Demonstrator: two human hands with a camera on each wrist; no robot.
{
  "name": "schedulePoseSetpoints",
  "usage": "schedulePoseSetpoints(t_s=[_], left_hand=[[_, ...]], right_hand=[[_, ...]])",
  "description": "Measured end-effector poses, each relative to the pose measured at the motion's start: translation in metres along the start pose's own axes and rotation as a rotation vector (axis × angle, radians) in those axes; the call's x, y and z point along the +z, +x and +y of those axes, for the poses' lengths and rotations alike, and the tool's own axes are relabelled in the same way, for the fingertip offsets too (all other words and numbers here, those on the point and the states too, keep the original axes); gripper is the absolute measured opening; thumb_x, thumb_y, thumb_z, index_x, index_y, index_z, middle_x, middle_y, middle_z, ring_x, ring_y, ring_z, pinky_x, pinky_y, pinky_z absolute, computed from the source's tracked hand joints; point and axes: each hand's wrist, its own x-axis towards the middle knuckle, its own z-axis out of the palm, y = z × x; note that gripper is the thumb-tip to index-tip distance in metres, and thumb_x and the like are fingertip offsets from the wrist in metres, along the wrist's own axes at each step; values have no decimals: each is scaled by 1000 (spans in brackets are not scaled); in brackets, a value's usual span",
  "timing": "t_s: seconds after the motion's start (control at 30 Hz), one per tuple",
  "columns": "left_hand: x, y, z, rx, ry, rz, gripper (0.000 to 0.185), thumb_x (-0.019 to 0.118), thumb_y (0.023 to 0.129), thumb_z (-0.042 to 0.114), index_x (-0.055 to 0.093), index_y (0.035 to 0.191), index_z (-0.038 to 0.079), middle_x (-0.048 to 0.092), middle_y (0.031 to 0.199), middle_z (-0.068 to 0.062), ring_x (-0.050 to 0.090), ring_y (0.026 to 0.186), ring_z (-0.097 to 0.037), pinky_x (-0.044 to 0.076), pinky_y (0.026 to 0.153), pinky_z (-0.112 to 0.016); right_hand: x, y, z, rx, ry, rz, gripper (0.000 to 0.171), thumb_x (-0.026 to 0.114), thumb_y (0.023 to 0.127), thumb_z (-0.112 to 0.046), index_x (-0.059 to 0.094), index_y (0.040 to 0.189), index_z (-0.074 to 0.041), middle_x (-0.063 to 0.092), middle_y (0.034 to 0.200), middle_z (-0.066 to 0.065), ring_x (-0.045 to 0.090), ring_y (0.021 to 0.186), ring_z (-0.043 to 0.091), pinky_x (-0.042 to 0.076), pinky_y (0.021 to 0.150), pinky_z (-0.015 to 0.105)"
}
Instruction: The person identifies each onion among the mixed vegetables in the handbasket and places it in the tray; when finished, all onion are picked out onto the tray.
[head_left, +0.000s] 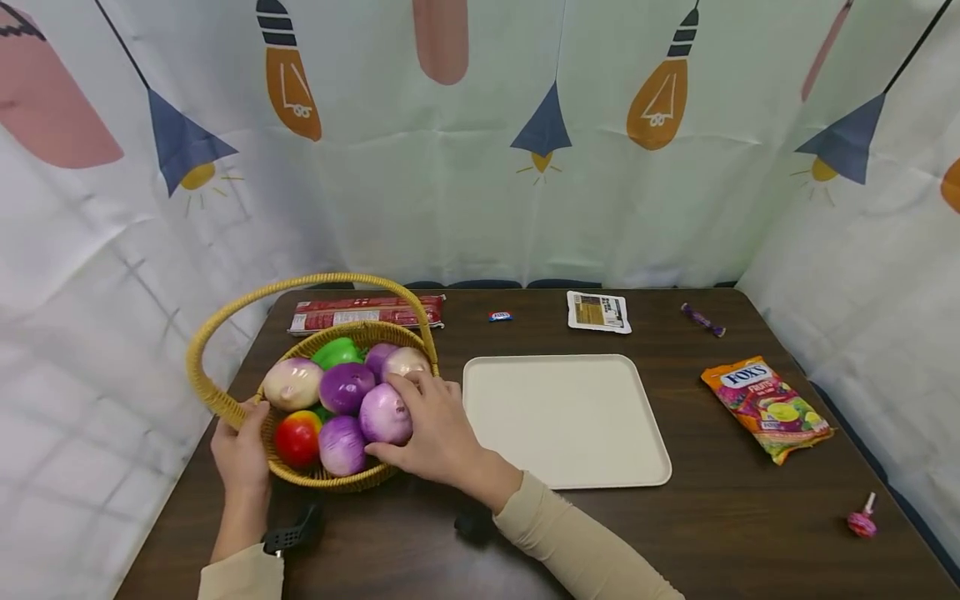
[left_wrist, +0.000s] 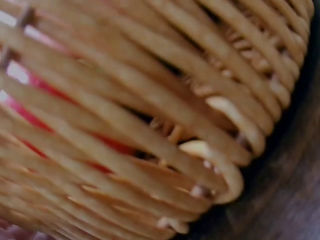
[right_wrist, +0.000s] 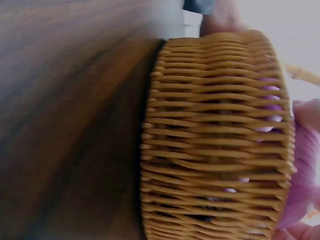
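Your left hand [head_left: 242,454] grips the near-left rim of the wicker basket [head_left: 225,406], fingers curled over the weave where the handle meets it. The left wrist view shows only blurred wicker with something red behind it.

Your right hand [head_left: 435,433] is curled round a purple onion [head_left: 386,414] on the basket's right side, thumb below, fingers over the top. The onion sits inside the basket, touching its neighbours; not lifted clear as far as the head view shows. The right wrist view confirms purple at the basket's rim by the fingertips.

The basket stands at the counter's [head_left: 750,533] left edge, toward the near corner. Contents: several purple onions, a pale onion [head_left: 292,384], a green item [head_left: 337,352] at the back, a red-and-yellow fruit [head_left: 297,439] at the near-left.

The cream tray [head_left: 566,417], mid-counter just right of the basket, carries nothing. Judgement: the work is at its start; the first onion is gripped only, and all the produce remains in the basket.

Along the far edge: a red packet [head_left: 366,312], a small wrapped sweet [head_left: 500,316], a white packet [head_left: 597,312] and a purple sweet [head_left: 702,319]. Near the right edge: a Fox's candy bag [head_left: 767,407]. Toward the near-right corner: a pink lollipop [head_left: 862,522].
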Motion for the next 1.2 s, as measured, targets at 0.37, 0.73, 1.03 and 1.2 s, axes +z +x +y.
schedulePoseSetpoints(t_s=[0.37,0.73,1.03,1.2], left_hand=[[1,5,-3,85,-67,11,5,67,90,10,63,88,12,60,90,6,48,89,-12,39,75,-18],[-2,5,-3,90,22,3,6,67,91,16,61,91,13,56,93,2,45,87,-13,36,74,-19],[-1,4,-3,95,28,-5,7,66,92,16,60,91,12,56,92,2,45,85,-13,38,73,-19],[-2,3,-5,83,28,0,7,67,92,16,60,89,15,56,92,3,46,86,-13,39,73,-18]], right_hand=[[-73,8,74,221,340,5,90,82,72,-34,34,147,-23,44,133,4,56,109,18,50,89,41],[-93,-19,172,470,503,-229,82,80,76,-18,36,145,-17,45,138,11,54,117,29,49,93,43],[-92,-29,188,442,507,-281,82,80,72,-9,39,143,-12,34,142,15,46,124,35,38,102,52],[-84,-31,189,447,499,-317,77,85,71,-18,47,137,-17,42,137,13,48,122,32,40,100,49]])
